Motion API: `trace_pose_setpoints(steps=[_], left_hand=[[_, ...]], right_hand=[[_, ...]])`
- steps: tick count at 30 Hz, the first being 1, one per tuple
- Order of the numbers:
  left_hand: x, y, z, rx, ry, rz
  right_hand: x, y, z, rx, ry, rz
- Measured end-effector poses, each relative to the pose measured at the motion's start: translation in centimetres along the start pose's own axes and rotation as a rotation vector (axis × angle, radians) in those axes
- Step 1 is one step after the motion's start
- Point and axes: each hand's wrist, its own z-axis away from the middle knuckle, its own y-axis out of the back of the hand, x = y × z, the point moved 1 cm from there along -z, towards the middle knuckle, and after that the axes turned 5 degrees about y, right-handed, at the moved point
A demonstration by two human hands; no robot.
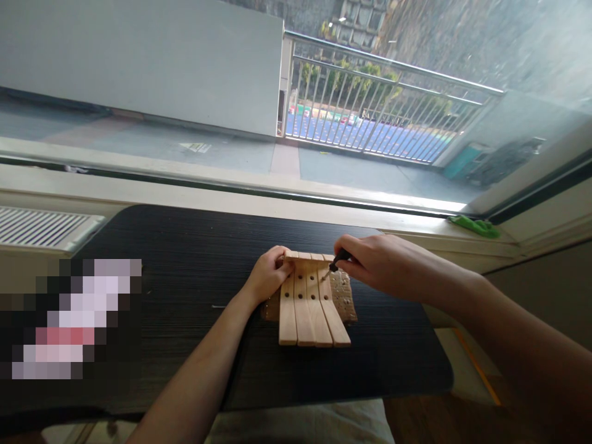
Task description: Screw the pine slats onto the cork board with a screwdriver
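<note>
A small piece made of pale wooden slats (305, 320) lies on the black table, with dark round holes across it and a raised strip along its far end. Beneath it, brown corrugated cardboard (343, 296) pokes out on both sides. My left hand (269, 274) is closed around the far left edge of the slats. In my right hand (358, 256) is a screwdriver (340, 258) with a black handle, tilted down to the left. Its tip meets the rightmost slat at one of the holes. Whether a screw sits there is too small to tell.
The black table (194, 246) stands against a window sill (208, 194). A thin metal rod (221, 306) lies left of my left forearm. On the sill's right end is a green cloth (476, 226). A white radiator (46, 228) is at the left, above a pixelated patch.
</note>
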Motion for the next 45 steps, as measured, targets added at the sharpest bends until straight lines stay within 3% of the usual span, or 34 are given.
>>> trace_pose_setpoints(steps=[45], left_hand=[[-0.38, 0.10, -0.12, 0.003, -0.015, -0.062]], right_hand=[[-0.53, 0.11, -0.50, 0.028, -0.035, 0.153]])
